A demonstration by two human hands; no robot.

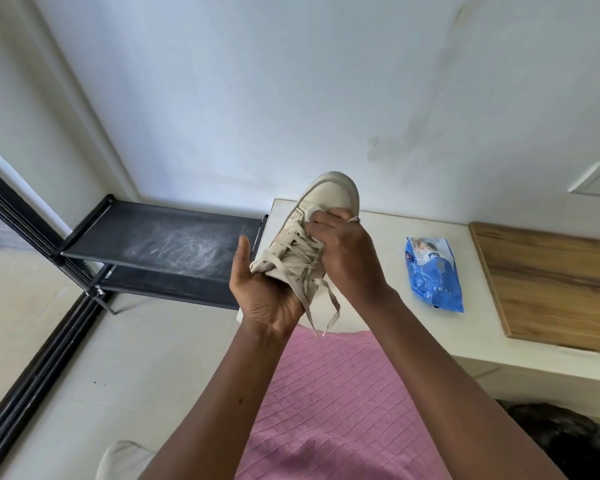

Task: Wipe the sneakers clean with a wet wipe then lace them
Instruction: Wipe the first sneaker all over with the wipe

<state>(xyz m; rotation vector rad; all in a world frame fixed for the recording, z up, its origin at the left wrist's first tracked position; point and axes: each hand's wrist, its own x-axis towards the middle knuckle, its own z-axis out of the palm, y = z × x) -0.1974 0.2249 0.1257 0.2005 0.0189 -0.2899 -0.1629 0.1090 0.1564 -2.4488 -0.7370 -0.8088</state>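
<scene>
Fingers [331,220] of the right hand [347,251] are curling over a bunched wet wipe [311,213] and pressing it onto the upper of a beige sneaker [329,190], just behind the toe cap. The sneaker is being held in the air above the near-left corner of a white table [378,237], its long axis running away from the person, toe up and far, heel low and near. The left hand [264,296] is gripping the heel end from below, thumb raised along the side. The wiping hand is thus lying nearer the toe, with unwiped upper extending heelward beneath its palm; the next stroke is judged to run along that axis. Loose laces [333,306] are dangling from the eyelets, not yet tied. A blue wet-wipe pack [433,271] is lying on the table to the right, beside a wooden board [551,282]; a black shoe rack [160,237] is standing to the left.
</scene>
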